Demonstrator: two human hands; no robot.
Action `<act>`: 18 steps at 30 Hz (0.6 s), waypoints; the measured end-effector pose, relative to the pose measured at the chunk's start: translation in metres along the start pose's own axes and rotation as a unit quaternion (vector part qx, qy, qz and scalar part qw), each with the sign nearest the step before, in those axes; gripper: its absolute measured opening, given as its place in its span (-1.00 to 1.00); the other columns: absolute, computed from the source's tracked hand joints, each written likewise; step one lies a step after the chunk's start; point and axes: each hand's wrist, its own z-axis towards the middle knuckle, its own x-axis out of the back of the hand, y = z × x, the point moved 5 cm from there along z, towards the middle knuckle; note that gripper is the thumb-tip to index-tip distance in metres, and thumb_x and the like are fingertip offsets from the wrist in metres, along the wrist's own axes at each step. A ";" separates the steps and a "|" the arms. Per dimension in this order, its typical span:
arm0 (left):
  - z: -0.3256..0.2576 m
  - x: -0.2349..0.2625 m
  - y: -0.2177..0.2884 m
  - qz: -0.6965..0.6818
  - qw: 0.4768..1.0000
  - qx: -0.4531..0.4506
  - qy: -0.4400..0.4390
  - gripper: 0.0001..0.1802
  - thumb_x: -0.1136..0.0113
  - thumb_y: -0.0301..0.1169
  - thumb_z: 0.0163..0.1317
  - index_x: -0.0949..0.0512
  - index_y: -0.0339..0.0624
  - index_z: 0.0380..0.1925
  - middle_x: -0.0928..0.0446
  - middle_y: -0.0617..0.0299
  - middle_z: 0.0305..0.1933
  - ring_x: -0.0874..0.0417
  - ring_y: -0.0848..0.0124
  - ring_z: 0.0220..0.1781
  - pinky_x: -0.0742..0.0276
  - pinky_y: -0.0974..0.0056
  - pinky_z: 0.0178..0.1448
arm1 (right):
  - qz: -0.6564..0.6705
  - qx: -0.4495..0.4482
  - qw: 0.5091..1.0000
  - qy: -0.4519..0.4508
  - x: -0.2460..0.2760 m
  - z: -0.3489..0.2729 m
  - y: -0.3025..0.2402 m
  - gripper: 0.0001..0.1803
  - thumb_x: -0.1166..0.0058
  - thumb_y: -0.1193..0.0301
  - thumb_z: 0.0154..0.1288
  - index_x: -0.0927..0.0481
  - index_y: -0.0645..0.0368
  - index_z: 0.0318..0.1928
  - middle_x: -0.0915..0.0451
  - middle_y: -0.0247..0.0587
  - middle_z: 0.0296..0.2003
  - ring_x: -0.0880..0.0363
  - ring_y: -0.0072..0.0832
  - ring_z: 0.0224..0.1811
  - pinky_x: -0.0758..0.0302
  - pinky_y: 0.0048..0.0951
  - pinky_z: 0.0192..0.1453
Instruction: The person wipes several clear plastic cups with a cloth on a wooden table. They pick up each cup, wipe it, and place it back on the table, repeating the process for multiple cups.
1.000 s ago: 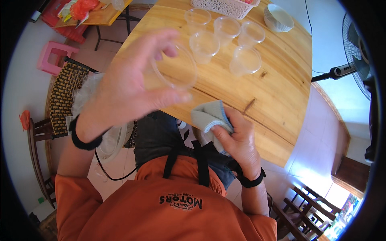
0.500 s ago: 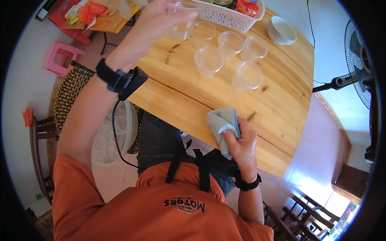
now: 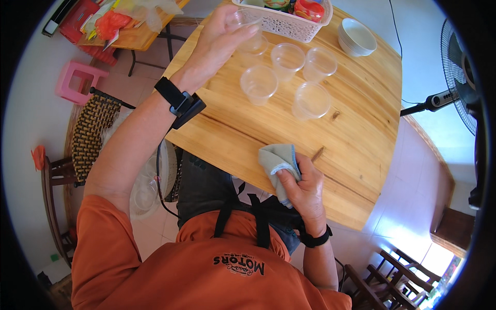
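My left hand (image 3: 219, 39) reaches to the far side of the table, its fingers closed round the rim of a clear plastic cup (image 3: 245, 19). Just under it stands another clear plastic cup (image 3: 254, 46), partly covered by the held one. Nearer to me are several more of these cups, such as the front left cup (image 3: 259, 85) and the front right cup (image 3: 312, 101). By the table's near edge, my right hand (image 3: 304, 191) grips a folded pale grey-green cloth (image 3: 279, 168) with blue edging.
Behind the cups is a white lattice basket (image 3: 294, 28) with packages. A stack of white bowls (image 3: 357, 37) stands to its right on the wooden table (image 3: 356, 134). Below the table's left edge, a tub (image 3: 168, 165) contains clear plastic items. A fan (image 3: 460, 77) is at right.
My left hand has shifted a little to the right and nearer with its cup, closer to the standing cup. My right hand keeps hold of the cloth in about the same spot.
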 end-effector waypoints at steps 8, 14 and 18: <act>-0.007 -0.010 -0.007 0.094 0.995 0.002 -0.032 -0.31 -0.27 -0.32 0.31 -0.20 -0.32 0.33 -0.42 0.03 0.27 -0.43 0.36 0.32 -0.36 0.28 0.37 | -0.019 0.015 1.000 0.004 0.000 0.000 -0.002 -0.60 -0.33 0.37 0.18 -0.57 0.27 -0.02 -0.66 0.10 -0.29 -0.70 -0.04 -0.24 -0.60 -0.26 -0.19; -0.019 -0.014 0.000 0.076 0.993 0.052 -0.072 -0.21 -0.23 -0.40 0.28 -0.07 -0.32 0.42 -0.23 -0.07 0.43 -0.22 0.24 0.48 -0.18 0.22 0.48 | -0.028 0.022 0.999 0.003 0.000 0.001 -0.003 -0.60 -0.33 0.35 0.18 -0.56 0.28 -0.03 -0.66 0.11 -0.30 -0.69 -0.01 -0.24 -0.59 -0.23 -0.19; -0.021 -0.010 0.001 0.063 0.991 0.077 -0.090 -0.18 -0.15 -0.41 0.27 0.01 -0.35 0.46 -0.09 -0.16 0.51 -0.03 0.14 0.59 -0.03 0.18 0.55 | -0.033 0.023 0.999 0.000 -0.001 0.000 -0.002 -0.59 -0.34 0.34 0.18 -0.56 0.28 -0.02 -0.66 0.11 -0.29 -0.68 -0.01 -0.24 -0.59 -0.23 -0.18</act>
